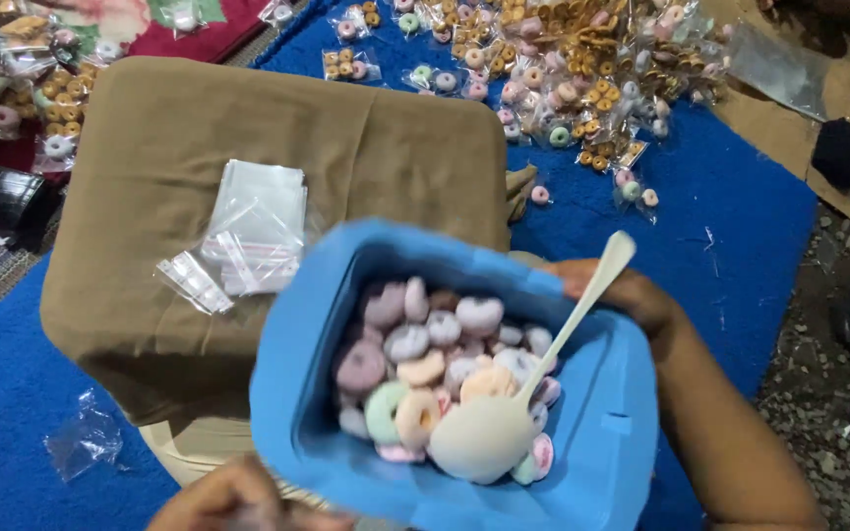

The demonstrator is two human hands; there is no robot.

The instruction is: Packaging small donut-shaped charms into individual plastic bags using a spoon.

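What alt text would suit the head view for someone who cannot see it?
A right hand holds a blue tub of pastel ring sweets with a white spoon in it. Behind are clear bags on a brown cloth and filled packets on a blue mat.

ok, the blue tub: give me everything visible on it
The blue tub is rectangular with rounded corners and thick walls, plastic by its look, blurred and tilted close to the camera. It holds pastel ring-shaped sweets and a cream spoon. The right hand holds its far edge; the left hand is at its near corner.
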